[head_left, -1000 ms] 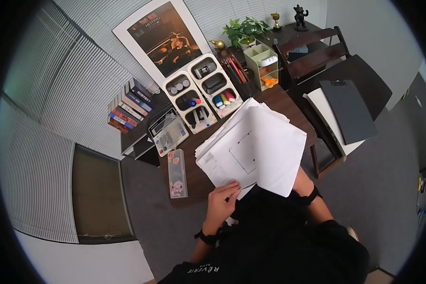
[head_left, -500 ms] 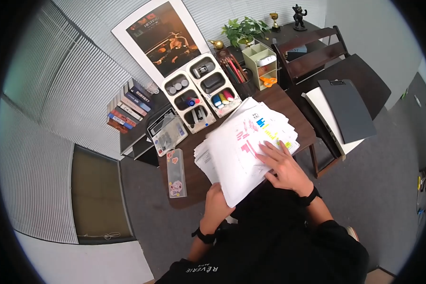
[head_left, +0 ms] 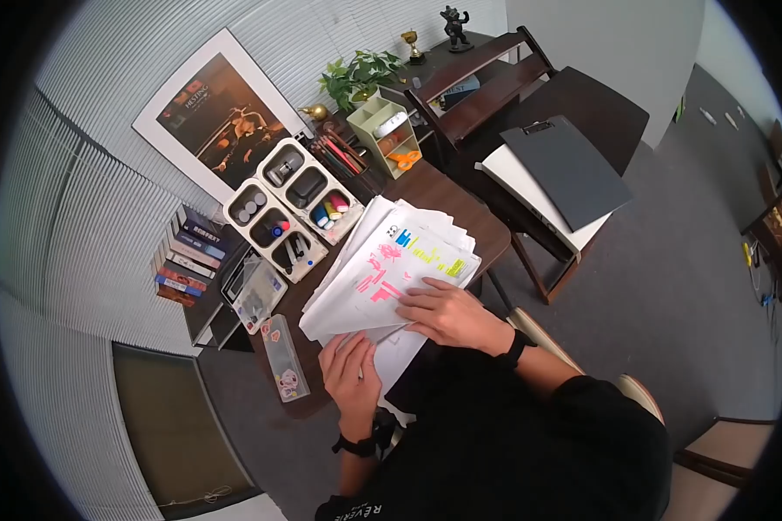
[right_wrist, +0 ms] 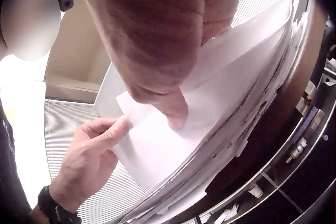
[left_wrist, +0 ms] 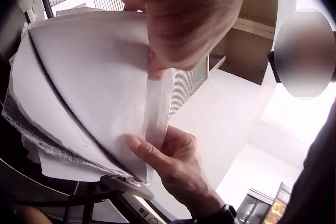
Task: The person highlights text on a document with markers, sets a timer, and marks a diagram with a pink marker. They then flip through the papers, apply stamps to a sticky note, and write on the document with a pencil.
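Observation:
A thick stack of loose paper sheets (head_left: 343, 304) lies on the desk, its top sheet marked in pink, yellow and blue. The near edge of the upper sheets is raised and bent. At the lower left edge, my left hand (head_left: 352, 378) pinches the paper; the right wrist view shows its thumb on the sheet (right_wrist: 152, 150) and its fingers behind. My right hand (head_left: 456, 319) holds the right part of the near edge, fingers over the marked side. In the left wrist view, the right hand's thumb lies against the blank side (left_wrist: 94, 77).
Left of the stack are a sticker-covered clear case (head_left: 285, 360), a transparent box (head_left: 259, 295) and a white organizer (head_left: 226, 211). Behind stand a pencil holder (head_left: 356, 178) and a green organizer (head_left: 369, 117). A clipboard (head_left: 569, 174) lies on the chair side at right.
The head view has turned, shifting the scene left. The marked top sheet, which swung over to the left, now has its near edge raised. The right hand has moved from its surface to that edge.

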Available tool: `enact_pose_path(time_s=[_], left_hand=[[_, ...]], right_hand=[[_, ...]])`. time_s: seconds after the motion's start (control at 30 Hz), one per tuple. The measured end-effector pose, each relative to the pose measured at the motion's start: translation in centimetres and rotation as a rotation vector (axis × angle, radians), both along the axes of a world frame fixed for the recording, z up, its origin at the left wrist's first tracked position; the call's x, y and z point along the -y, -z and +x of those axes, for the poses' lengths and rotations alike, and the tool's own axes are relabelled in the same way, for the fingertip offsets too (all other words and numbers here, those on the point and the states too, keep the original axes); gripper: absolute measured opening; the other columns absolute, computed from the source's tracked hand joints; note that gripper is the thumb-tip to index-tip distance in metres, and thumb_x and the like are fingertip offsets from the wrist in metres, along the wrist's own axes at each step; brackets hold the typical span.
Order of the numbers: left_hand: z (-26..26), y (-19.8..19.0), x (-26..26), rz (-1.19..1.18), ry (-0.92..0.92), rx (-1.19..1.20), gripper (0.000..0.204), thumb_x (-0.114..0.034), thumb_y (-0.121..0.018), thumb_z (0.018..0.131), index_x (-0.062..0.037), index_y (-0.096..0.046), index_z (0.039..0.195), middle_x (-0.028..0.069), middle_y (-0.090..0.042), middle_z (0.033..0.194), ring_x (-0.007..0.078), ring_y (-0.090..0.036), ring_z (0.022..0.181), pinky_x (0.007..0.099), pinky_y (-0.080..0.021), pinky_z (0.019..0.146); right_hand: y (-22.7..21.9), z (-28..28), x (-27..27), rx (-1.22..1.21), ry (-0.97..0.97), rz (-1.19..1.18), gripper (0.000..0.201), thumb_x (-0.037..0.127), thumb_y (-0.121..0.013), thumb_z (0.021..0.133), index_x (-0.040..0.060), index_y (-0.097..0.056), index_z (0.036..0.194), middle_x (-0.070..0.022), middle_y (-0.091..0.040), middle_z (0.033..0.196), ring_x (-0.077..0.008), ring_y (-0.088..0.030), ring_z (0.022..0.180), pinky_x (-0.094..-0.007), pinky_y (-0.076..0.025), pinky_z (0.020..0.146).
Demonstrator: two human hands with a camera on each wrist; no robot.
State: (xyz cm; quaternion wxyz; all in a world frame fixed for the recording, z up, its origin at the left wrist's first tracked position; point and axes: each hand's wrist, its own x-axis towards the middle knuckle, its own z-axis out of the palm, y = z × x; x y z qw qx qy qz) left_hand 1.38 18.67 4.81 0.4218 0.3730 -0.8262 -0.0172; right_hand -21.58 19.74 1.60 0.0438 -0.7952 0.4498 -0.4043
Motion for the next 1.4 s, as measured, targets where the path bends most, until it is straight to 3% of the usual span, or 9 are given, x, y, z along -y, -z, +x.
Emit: enact_pose_path(time_s=[0.27, 0.33, 0.43, 0.53, 0.63, 0.7, 0.87, 1.2, 1.4], left_hand=[[0.0, -0.2, 0.3, -0.044, 0.029, 0.03, 0.019, 0.005, -0.071, 0.08, 0.0014, -0.071, 0.099, 0.015, -0.072, 0.109, 0.0371, -0.063, 0.112, 0.047, -0.048, 0.098], [-0.3, -1.2, -1.0, -0.309, -0.158, -0.028, 0.028, 0.001, -0.069, 0.083, 0.0026, -0.066, 0.111, 0.0192, -0.068, 0.117, 0.0399, -0.061, 0.113, 0.0519, -0.047, 0.097], [1.9, 1.3, -1.8, -0.463, -0.122, -0.197, 0.034, 0.004, -0.069, 0.08, 0.0031, -0.065, 0.114, 0.0226, -0.061, 0.122, 0.0443, -0.057, 0.114, 0.0527, -0.048, 0.091], [2.4, 3.6, -0.9, -0.134, 0.022, -0.095, 0.029, -0.001, -0.067, 0.085, 0.0031, -0.066, 0.113, 0.0212, -0.058, 0.126, 0.0413, -0.055, 0.118, 0.0521, -0.047, 0.094], [1.5, 4.8, 1.0, 0.112, 0.109, 0.114, 0.035, -0.009, -0.068, 0.089, 0.0022, -0.064, 0.122, 0.0237, -0.053, 0.138, 0.042, -0.049, 0.129, 0.0519, -0.043, 0.102], [0.7, 5.1, 2.0, 0.149, 0.096, 0.233, 0.041, -0.014, -0.068, 0.091, 0.0015, -0.062, 0.129, 0.025, -0.05, 0.143, 0.0425, -0.044, 0.136, 0.0519, -0.039, 0.106], [0.7, 5.8, 2.2, 0.3, -0.006, 0.405, 0.058, -0.033, -0.06, 0.098, -0.0027, -0.049, 0.146, 0.024, -0.037, 0.156, 0.0439, -0.029, 0.147, 0.0567, -0.025, 0.116], [1.3, 5.8, 2.2, 0.323, 0.044, 0.416, 0.056, -0.033, -0.059, 0.098, -0.0042, -0.051, 0.145, 0.0221, -0.036, 0.158, 0.0411, -0.03, 0.147, 0.0564, -0.023, 0.117], [1.4, 6.0, 2.3, 0.312, 0.05, 0.404, 0.055, -0.033, -0.059, 0.098, -0.0036, -0.052, 0.144, 0.0227, -0.038, 0.157, 0.0416, -0.032, 0.146, 0.0564, -0.023, 0.117]], right_hand=[[2.3, -0.4, 0.5, -0.049, -0.02, 0.061, 0.026, 0.008, -0.068, 0.085, 0.0035, -0.068, 0.111, -0.0149, -0.071, 0.111, -0.0318, -0.067, 0.107, -0.0438, -0.052, 0.097], [2.1, -0.3, 0.3, 0.09, 0.035, 0.045, 0.027, 0.005, -0.067, 0.084, 0.0028, -0.069, 0.11, -0.0167, -0.072, 0.104, -0.0341, -0.069, 0.098, -0.0415, -0.056, 0.089], [1.7, -0.1, 0.3, 0.343, 0.054, 0.045, 0.019, 0.004, -0.066, 0.087, -0.0003, -0.069, 0.105, -0.0179, -0.072, 0.096, -0.0346, -0.071, 0.09, -0.0406, -0.057, 0.08], [0.0, -0.3, 0.2, 0.624, 0.138, 0.075, 0.011, 0.007, -0.065, 0.093, -0.0023, -0.07, 0.095, -0.019, -0.069, 0.083, -0.0357, -0.067, 0.074, -0.0397, -0.054, 0.069], [0.3, -2.2, 0.7, 0.739, 0.3, 0.256, 0.019, 0.015, -0.068, 0.097, -0.0032, -0.071, 0.1, -0.0106, -0.067, 0.075, -0.0109, -0.06, 0.065, -0.0278, -0.047, 0.06], [-0.3, -2.2, 1.7, 1.121, 0.289, 0.102, 0.022, 0.018, -0.067, 0.099, -0.0035, -0.072, 0.102, 0.0001, -0.065, 0.077, -0.0036, -0.052, 0.071, -0.0239, -0.044, 0.062], [-0.9, -6.0, 2.6, 1.32, 0.402, -0.043, 0.03, 0.023, -0.062, 0.103, -0.0043, -0.07, 0.111, -0.0008, -0.071, 0.091, -0.0032, -0.058, 0.075, -0.0205, -0.046, 0.066], [2.1, -10.4, 3.5, 1.338, 0.481, -0.081, 0.033, 0.021, -0.061, 0.103, -0.0068, -0.066, 0.12, -0.0049, -0.072, 0.098, -0.0055, -0.062, 0.078, -0.0202, -0.048, 0.069], [1.9, -10.0, 3.5, 1.348, 0.489, -0.001, 0.025, 0.016, -0.068, 0.098, -0.006, -0.069, 0.11, -0.0075, -0.074, 0.093, -0.0074, -0.065, 0.071, -0.0221, -0.051, 0.063]])
